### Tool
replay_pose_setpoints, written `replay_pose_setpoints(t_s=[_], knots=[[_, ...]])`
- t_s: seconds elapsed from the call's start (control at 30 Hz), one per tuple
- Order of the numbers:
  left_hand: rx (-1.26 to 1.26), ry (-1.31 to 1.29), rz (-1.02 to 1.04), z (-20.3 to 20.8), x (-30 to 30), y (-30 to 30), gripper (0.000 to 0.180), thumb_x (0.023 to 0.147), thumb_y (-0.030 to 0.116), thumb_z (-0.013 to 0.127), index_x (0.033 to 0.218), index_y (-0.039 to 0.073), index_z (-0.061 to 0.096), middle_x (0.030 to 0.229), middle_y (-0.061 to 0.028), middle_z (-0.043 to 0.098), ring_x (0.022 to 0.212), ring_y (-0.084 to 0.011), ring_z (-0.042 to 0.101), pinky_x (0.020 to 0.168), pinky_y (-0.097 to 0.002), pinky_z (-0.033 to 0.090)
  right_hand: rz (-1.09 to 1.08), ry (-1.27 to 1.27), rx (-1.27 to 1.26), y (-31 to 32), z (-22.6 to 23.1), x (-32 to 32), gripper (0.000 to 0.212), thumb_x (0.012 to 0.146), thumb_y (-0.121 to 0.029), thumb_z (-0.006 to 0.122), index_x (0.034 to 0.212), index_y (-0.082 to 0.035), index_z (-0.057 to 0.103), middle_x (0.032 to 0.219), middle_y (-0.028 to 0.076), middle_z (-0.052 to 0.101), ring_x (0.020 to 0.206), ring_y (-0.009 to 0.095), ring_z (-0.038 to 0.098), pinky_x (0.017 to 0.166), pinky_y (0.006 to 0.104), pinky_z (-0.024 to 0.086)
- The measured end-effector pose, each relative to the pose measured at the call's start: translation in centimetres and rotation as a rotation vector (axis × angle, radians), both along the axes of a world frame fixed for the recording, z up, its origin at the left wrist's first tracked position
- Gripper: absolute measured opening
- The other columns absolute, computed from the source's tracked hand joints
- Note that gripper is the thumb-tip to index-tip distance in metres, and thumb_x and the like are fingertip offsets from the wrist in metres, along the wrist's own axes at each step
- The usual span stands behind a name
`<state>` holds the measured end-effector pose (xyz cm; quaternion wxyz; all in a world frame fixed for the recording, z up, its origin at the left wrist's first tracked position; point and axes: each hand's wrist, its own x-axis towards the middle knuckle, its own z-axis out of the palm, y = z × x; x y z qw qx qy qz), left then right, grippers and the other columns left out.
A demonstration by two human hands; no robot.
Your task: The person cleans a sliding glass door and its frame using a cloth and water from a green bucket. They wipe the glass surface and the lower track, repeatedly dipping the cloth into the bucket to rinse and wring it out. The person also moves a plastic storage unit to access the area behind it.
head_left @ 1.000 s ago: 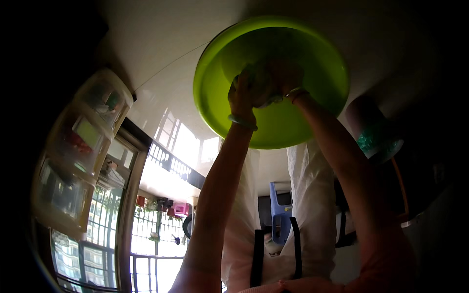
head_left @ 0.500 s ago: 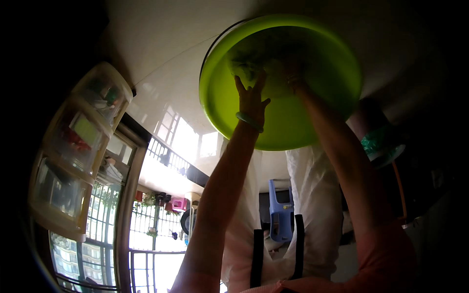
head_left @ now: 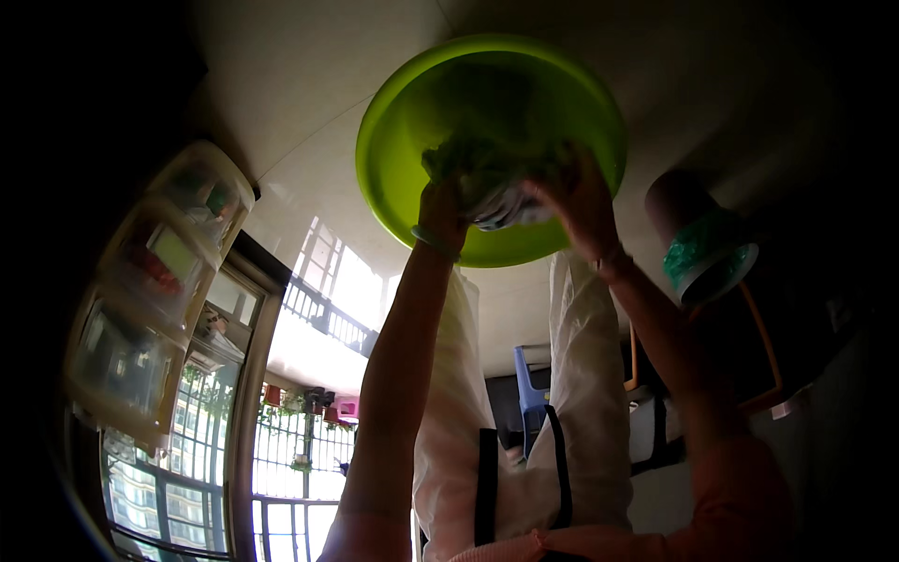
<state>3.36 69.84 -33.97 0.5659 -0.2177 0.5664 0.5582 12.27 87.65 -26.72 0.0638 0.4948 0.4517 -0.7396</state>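
A round bright green basin (head_left: 375,140) stands on the floor in front of my legs. Inside it is a bunched, dark, patterned cloth (head_left: 506,208), its exact kind hard to make out in the dim light. My left hand (head_left: 444,214), with a pale bangle at the wrist, grips the cloth's left side over the near part of the basin. On the right side, my right hand (head_left: 585,208) is closed round the same bundle, slightly blurred, its fingertips partly lost in shadow. The basin's far inside is too dark to read.
A clear plastic drawer unit (head_left: 140,290) rises at the left, beside a glass door and barred windows. To the right a waste bin (head_left: 698,248) is lined with a green bag. A blue plastic stool (head_left: 531,393) shows behind my legs.
Both hands have come up and nearer from deep in the basin, now with the cloth between them. My left hand's spread fingers have closed on it. The basin appears shifted left in view.
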Motion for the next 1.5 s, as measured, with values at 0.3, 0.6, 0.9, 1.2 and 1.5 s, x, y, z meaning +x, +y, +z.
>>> replay_pose_setpoints(t_s=[0.3, 0.6, 0.9, 1.2, 1.5], knots=[[0.296, -0.697, 0.426, 5.4, 0.7, 3.3, 0.060, 0.095, 0.051, 0.042, 0.136, 0.008, 0.037, 0.134, -0.0088, 0.047, 0.119, -0.0245, 0.050, 0.098, -0.0413, 0.045, -0.681, 0.280, -0.984, -3.4, -7.2, 1.7, 0.050, 0.085, -0.009, 0.065, 0.130, -0.004, 0.046, 0.117, 0.010, 0.058, 0.105, 0.019, 0.058, 0.092, 0.0317, 0.049], [0.030, -0.024, -0.356, 4.7, 0.9, 3.1, 0.067, 0.076, 0.033, 0.075, 0.125, 0.000, 0.044, 0.118, -0.0133, 0.057, 0.102, -0.0187, 0.060, 0.084, -0.0325, 0.051, -0.066, 0.131, -0.288, -2.9, -8.1, -1.3, 0.031, 0.076, -0.016, 0.074, 0.101, -0.007, 0.058, 0.093, 0.003, 0.060, 0.085, 0.012, 0.058, 0.077, 0.0275, 0.050], [-0.091, -0.026, -0.506, 3.3, -0.6, 2.3, 0.037, 0.071, 0.026, 0.073, 0.094, -0.003, 0.066, 0.085, -0.0125, 0.068, 0.074, -0.0197, 0.066, 0.073, -0.0295, 0.052, 0.118, 0.165, -0.091, -3.4, -11.0, -1.8, 0.043, 0.083, -0.024, 0.067, 0.121, -0.008, 0.055, 0.112, 0.010, 0.056, 0.097, 0.016, 0.055, 0.090, 0.0291, 0.045], [0.477, -0.993, 0.406, 2.4, -0.9, 2.5, 0.039, 0.094, 0.028, 0.051, 0.125, 0.006, 0.049, 0.119, -0.0112, 0.058, 0.105, -0.0209, 0.059, 0.092, -0.0359, 0.049, -0.309, 0.617, -1.031, -1.5, -8.9, -0.1, 0.061, 0.097, -0.047, 0.037, 0.141, -0.004, 0.033, 0.141, 0.018, 0.037, 0.128, 0.029, 0.041, 0.107, 0.0407, 0.034], [0.314, -0.866, 0.190, 3.8, -2.9, 1.2, 0.059, 0.096, 0.051, 0.039, 0.140, 0.013, 0.034, 0.140, -0.0135, 0.039, 0.128, -0.0288, 0.041, 0.106, -0.0504, 0.033, -0.165, 0.237, -0.250, -0.7, -3.8, -0.9, 0.031, 0.083, -0.003, 0.065, 0.113, -0.004, 0.058, 0.096, 0.002, 0.061, 0.087, 0.009, 0.058, 0.079, 0.0239, 0.049]])
